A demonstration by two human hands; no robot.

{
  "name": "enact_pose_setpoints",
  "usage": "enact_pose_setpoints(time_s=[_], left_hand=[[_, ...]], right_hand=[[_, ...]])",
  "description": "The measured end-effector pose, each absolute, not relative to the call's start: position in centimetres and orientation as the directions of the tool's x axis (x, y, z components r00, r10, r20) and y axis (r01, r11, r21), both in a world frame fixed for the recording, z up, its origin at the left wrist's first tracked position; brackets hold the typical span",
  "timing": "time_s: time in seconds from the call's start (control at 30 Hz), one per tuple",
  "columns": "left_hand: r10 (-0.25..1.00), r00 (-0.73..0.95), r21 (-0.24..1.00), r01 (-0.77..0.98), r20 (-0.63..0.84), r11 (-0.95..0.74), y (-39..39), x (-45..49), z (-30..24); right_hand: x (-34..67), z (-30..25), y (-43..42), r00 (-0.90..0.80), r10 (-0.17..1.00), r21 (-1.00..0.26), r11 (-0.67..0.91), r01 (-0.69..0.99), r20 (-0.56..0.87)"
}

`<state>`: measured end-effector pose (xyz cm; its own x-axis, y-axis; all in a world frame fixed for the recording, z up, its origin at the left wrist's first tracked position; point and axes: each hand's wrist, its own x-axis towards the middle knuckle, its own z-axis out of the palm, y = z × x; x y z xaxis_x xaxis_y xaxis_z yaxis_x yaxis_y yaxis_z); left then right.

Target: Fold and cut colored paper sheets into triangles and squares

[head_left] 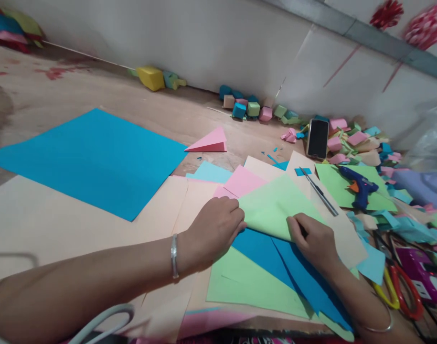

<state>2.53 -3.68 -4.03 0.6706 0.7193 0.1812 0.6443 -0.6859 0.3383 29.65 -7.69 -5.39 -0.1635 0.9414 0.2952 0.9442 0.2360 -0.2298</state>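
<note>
Both hands work on a light green paper sheet (275,203), which has a folded edge towards me. My left hand (218,222) is closed on the sheet's left corner. At the right end of the fold, my right hand (313,236) grips the paper between thumb and curled fingers. Under the folded sheet lie blue paper (264,255) and another green sheet (247,284). Pink paper (245,180) shows just behind the left hand. A pen-like metal tool (320,193) rests on peach paper beyond the right hand.
A large blue sheet (92,160) lies at the left, with a folded pink piece (211,141) beside it. At the right are a blue glue gun (359,186), a phone (317,138), scissors (406,291) and a purple power socket (424,274). Small paper cubes (253,109) line the wall.
</note>
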Motion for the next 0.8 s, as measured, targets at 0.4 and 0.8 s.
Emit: enact_pose_setpoints(time_s=[0.4,0.8], left_hand=[[0.750,0.639,0.320,0.684,0.171,-0.655,-3.70,3.06,-4.01],[0.754,0.648,0.334,0.691,0.107,-0.641,-3.67,3.26,-3.69]], right_hand=[[29.01,-5.12,-7.63,-0.176,0.941,-0.166,0.231,0.959,0.290],[29.36,-5.66,-7.23,-0.220,0.918,-0.046,0.249,0.967,0.330]])
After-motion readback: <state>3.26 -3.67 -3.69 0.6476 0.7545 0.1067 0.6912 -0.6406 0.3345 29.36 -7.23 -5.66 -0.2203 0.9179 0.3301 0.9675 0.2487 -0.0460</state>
